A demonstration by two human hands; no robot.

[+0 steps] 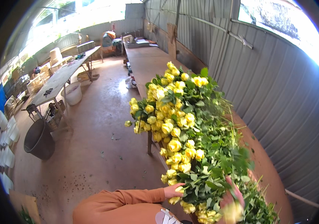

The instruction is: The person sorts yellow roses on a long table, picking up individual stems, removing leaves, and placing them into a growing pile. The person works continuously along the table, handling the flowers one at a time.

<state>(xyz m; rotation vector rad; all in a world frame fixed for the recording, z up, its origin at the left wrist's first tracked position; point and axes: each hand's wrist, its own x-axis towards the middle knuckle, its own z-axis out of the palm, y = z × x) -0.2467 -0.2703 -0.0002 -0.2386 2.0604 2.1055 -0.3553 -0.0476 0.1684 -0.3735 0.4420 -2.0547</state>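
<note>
A large heap of cut yellow roses (174, 145) with leafy green stems lies on a long table (277, 184), blooms towards the left edge. My left hand (173, 191), in an orange-brown sleeve, touches a yellow bloom at the heap's near left side. Leaves and petals hide part of its fingers, so its grip is unclear. My right hand (233, 196) is over the stems, blurred by motion. It is closed around the stem of a yellow rose (233, 213), whose blurred bloom points down towards me. Blurred green leaves (239, 162) stick up beyond that hand.
A corrugated metal wall (263, 92) runs along the right. Left across the floor (97, 151) stand a narrow table (64, 75), a dark bucket (39, 140), a white tub (73, 93) and stacked white containers (5, 156). Papers (142, 42) lie at the long table's far end.
</note>
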